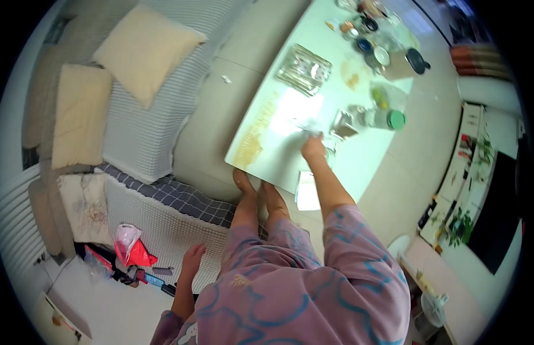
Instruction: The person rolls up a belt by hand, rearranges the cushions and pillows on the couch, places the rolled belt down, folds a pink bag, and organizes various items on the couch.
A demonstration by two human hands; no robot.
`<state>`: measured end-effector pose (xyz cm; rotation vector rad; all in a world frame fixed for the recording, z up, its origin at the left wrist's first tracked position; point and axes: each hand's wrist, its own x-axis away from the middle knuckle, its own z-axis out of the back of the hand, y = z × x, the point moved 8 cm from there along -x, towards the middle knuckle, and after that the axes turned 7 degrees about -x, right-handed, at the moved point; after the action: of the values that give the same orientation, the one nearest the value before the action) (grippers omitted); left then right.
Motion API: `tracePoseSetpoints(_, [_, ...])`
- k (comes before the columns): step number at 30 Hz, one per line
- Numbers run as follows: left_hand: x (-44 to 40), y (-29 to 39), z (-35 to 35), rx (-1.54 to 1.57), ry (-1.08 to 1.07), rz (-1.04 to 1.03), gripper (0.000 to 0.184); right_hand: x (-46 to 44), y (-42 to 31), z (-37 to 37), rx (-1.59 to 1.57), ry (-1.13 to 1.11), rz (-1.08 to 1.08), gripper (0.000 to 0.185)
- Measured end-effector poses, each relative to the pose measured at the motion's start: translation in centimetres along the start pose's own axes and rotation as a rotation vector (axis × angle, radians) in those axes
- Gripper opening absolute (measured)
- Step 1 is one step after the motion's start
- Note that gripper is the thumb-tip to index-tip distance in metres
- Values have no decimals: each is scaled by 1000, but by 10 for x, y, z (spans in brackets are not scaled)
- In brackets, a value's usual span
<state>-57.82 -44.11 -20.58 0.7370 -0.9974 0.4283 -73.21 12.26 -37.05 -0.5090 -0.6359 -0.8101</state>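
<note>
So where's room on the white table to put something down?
Bare patches on the white table: one between the right hand and the brown pattern; another between the right forearm and the table's right edge, nearer than the green-lidded jar. It's crowded at the far end, around the dark-lidded pitcher.

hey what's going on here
Someone stands at the low table with the right hand over it, near a small silvery item; blur hides whether it holds anything. The left hand hangs away from the table, seemingly free. A green-lidded container lies or stands beyond the silvery item.
</note>
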Motion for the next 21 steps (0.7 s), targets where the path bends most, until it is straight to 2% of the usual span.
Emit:
tracePoseSetpoints(1, [-4,2,4,10,33,-4,34,14,-8,22,-18,-13,-40,44])
tracePoseSetpoints(4, [-23,9,4,104,-1,-93,34,46,-29,57,-70,158,136,38])
tracePoseSetpoints(5, [-30,10,4,34,-18,-110,34,59,-35,63,-135,209,198,34])
tracePoseSetpoints(9, [-40,52,26,-198,-118,-134,34,84,-36,27,-168,92,298,33])
tracePoseSetpoints(13, [-110,16,69,-293,-113,-155,34,114,-49,-28,-36,-135,268,34])
tracePoseSetpoints(15, [-148,3,105,-289,-145,-176,34,123,-60,-55,-19,-184,337,35])
tracePoseSetpoints(17, [-171,10,161,-393,-128,-181,35,132,-80,-72,5,-172,276,34])
tracePoseSetpoints(19, [-208,51,215,-469,-97,-197,36,134,-112,-81,-20,-236,325,33])
tracePoseSetpoints(21, [-213,72,283,-107,3,-76,35,147,-165,-58,-129,-278,202,33])
